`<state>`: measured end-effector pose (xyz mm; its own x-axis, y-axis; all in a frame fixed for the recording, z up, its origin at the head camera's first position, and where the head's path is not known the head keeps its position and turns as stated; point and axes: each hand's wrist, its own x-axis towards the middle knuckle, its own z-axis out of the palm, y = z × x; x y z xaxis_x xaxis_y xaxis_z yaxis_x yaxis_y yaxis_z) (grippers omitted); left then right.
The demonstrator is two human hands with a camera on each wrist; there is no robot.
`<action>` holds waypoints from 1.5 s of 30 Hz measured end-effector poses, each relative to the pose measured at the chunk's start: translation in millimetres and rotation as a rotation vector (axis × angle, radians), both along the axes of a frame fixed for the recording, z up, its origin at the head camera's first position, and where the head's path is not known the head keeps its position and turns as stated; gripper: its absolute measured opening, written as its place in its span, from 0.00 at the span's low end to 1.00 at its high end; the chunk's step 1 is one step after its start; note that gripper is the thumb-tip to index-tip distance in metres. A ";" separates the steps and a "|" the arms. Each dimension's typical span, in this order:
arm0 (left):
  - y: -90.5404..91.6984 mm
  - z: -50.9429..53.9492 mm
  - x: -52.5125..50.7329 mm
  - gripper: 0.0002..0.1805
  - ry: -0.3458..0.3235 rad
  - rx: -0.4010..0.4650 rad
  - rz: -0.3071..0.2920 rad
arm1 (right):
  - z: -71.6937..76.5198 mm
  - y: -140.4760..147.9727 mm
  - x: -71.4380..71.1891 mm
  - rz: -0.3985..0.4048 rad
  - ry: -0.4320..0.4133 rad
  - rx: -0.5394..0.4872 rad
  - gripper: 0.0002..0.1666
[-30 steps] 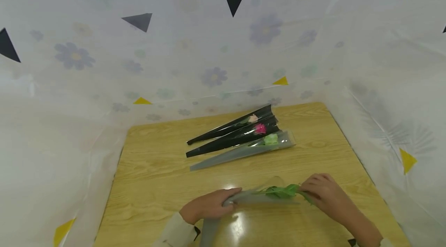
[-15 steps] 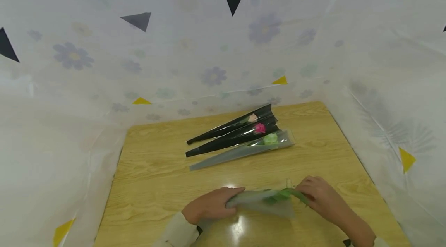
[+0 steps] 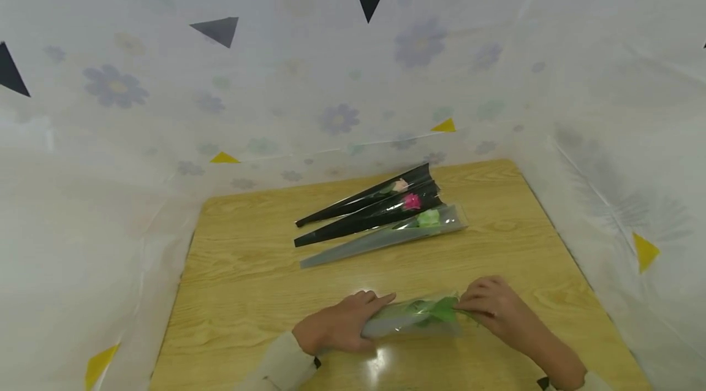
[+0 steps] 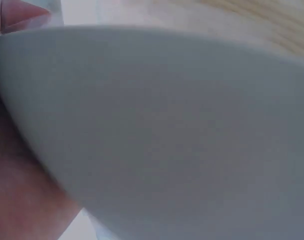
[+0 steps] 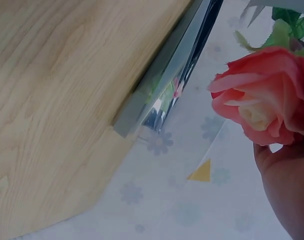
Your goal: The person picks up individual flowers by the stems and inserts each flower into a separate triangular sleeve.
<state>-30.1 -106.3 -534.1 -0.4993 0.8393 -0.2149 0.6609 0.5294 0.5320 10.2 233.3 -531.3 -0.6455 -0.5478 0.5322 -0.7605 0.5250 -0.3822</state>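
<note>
My left hand grips a grey flower sleeve with a clear front, near the table's front edge. Its grey back fills most of the left wrist view, where part of the hand shows at the left. My right hand pinches the stem of an artificial rose at the sleeve's wide mouth. Coral-pink petals with a cream centre face the right wrist camera; in the head view the hand hides the bloom. Green leaves lie within the sleeve's mouth.
Behind the hands, three wrapped roses lie side by side on the wooden table: pale peach and magenta in black sleeves, pale green in grey. A white flowered curtain surrounds the table's back and sides.
My right hand has shifted slightly left, and the leaves sit further inside the sleeve. The sleeve has turned in my left hand, and its narrow tail, earlier visible below that hand, is mostly hidden.
</note>
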 end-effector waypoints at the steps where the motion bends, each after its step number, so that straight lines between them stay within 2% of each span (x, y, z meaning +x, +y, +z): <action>1: 1.9 0.5 0.4 0.52 0.010 0.004 -0.009 | -1.8 -2.1 0.5 0.000 0.005 -0.003 0.15; 3: 5.5 -1.0 1.0 0.55 0.036 0.017 -0.024 | -5.3 -5.5 1.6 -0.005 0.019 0.001 0.13; 5: 8.2 -2.5 2.0 0.57 0.063 0.028 -0.031 | -7.7 -7.3 2.7 -0.025 0.036 0.022 0.15; 9: 13.0 -5.7 3.7 0.60 0.149 0.052 -0.044 | -9.8 -11.2 4.9 -0.049 0.088 0.087 0.07; 10: 14.4 -5.9 4.0 0.60 0.174 0.057 -0.047 | -9.8 -13.8 5.7 -0.045 0.105 0.091 0.07; 14: 18.5 -6.9 4.5 0.58 0.246 0.058 -0.053 | -8.8 -29.9 10.2 -0.022 0.134 0.045 0.23; 17: 20.6 -7.9 5.5 0.54 0.237 0.061 -0.042 | -8.9 -42.1 14.0 -0.040 0.142 0.035 0.24; 21: 21.8 -11.0 6.8 0.50 0.226 0.066 -0.017 | -10.4 -52.6 18.0 -0.063 0.129 0.083 0.24; 25: 19.5 -15.3 5.2 0.50 0.203 0.075 0.017 | -10.9 -53.0 19.2 -0.100 0.063 0.066 0.15; 28: 14.7 -18.0 2.4 0.51 0.173 0.079 0.054 | -11.1 -49.4 20.2 -0.163 0.022 0.029 0.11; 34: 4.5 -19.0 -3.1 0.52 0.156 0.101 0.101 | -10.9 -42.4 25.7 -0.309 -0.103 -0.007 0.31; 37: 3.7 -17.1 -3.8 0.52 0.159 0.102 0.092 | -11.5 -41.9 25.9 -0.308 -0.133 -0.064 0.32; 42: 8.4 -14.0 -0.9 0.52 0.183 0.100 0.064 | -12.6 -44.4 23.7 -0.257 -0.116 -0.143 0.31; 45: 10.6 -13.6 0.8 0.51 0.219 0.099 0.060 | -12.6 -48.5 24.5 -0.254 -0.182 -0.195 0.29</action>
